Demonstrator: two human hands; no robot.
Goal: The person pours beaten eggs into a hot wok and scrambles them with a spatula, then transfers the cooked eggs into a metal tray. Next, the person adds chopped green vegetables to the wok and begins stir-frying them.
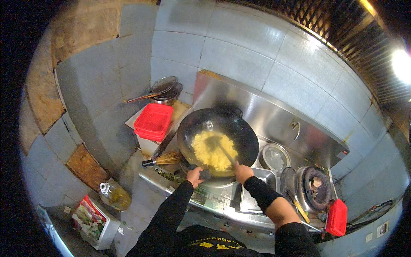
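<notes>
A large black wok sits on the stove at the centre, with yellow scrambled egg spread over its bottom. My left hand grips the near left rim of the wok through a dark cloth. In my right hand is the handle of a cooking ladle; its dark, blurred head lies over the egg. A bamboo wok brush with a black-bound handle rests just left of the wok.
Red plastic baskets and strainers stand at the back left. Right of the wok are a steel tray, a round metal pot, a skimmer and a second burner. An oil bottle stands low at the left.
</notes>
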